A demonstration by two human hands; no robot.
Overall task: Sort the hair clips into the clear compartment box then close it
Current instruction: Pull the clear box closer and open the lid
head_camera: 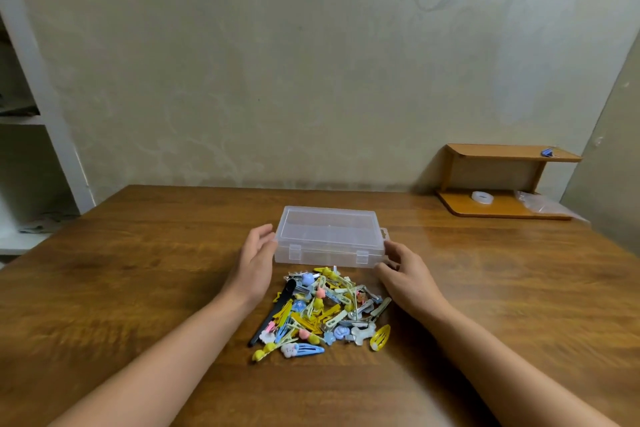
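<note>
The closed clear compartment box (pixel 329 236) is flanked by both hands, left hand (pixel 254 263) open against its end, right hand (pixel 405 274) curled at its corner; hair clips (pixel 322 312) are piled at 6 o'clock on the worktop (pixel 138 270).

- Pale wall (pixel 277 80) w/ faint swirl pattern behind wooden desk (pixel 138 270).
- White shelving (pixel 41 135) seen at left.
- Small wooden shelf (pixel 502 180) set on desk, far right corner.

Wooden table (pixel 138 270): closed clear compartment box (pixel 329 236) mid-table, hair clip pile (pixel 322 312) just in front, small wooden shelf (pixel 502 184) far right corner.
</note>
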